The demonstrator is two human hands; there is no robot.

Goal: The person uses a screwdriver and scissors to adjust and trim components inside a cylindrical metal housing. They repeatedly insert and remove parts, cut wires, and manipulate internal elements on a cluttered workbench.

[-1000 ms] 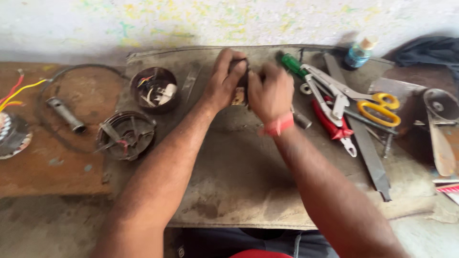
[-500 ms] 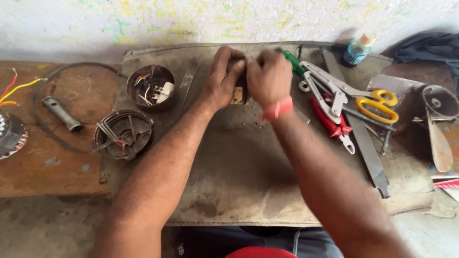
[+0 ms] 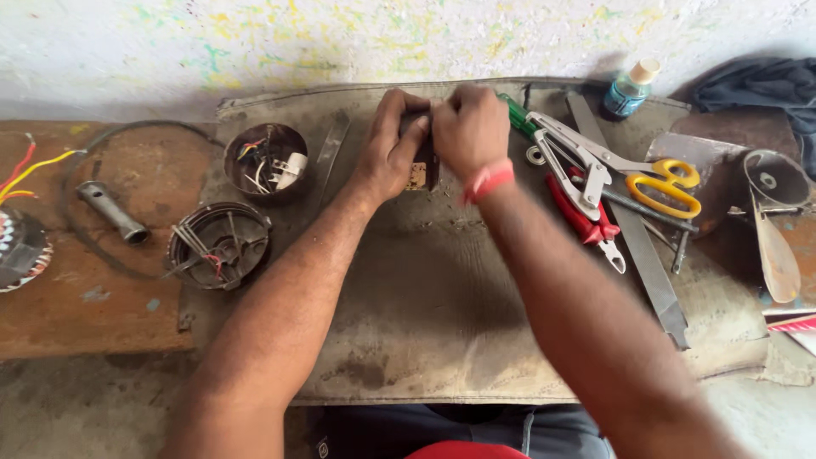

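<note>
I hold a small dark part (image 3: 422, 157) between both my hands, up at the far middle of the mat (image 3: 442, 297). It has a little tan plate at its bottom end. My left hand (image 3: 391, 144) wraps the part from the left, fingers pressed shut on it. My right hand (image 3: 470, 127) covers it from the right and from above, also closed on it (I cannot see those fingertips well). A pink band (image 3: 488, 179) sits on my right wrist.

Just right of my right hand lies a green handle (image 3: 516, 115). Next to it are silver snips (image 3: 571, 157), red pliers (image 3: 582, 217) and yellow scissors (image 3: 667, 187), all in a pile. A long flat file (image 3: 633, 229) lies under them. A small blue bottle (image 3: 629, 89) stands at the far edge, near a dark cloth (image 3: 756, 85).

Left of my left hand is a round cup (image 3: 265, 161) with wires in it. Nearer to me is a round black cover (image 3: 217, 246). Farther left, on the brown worktop (image 3: 85, 314), lies a metal tube (image 3: 112, 212) inside a loop of black cable (image 3: 127, 132). A wound coil (image 3: 21, 251) shows at the left edge.
</note>
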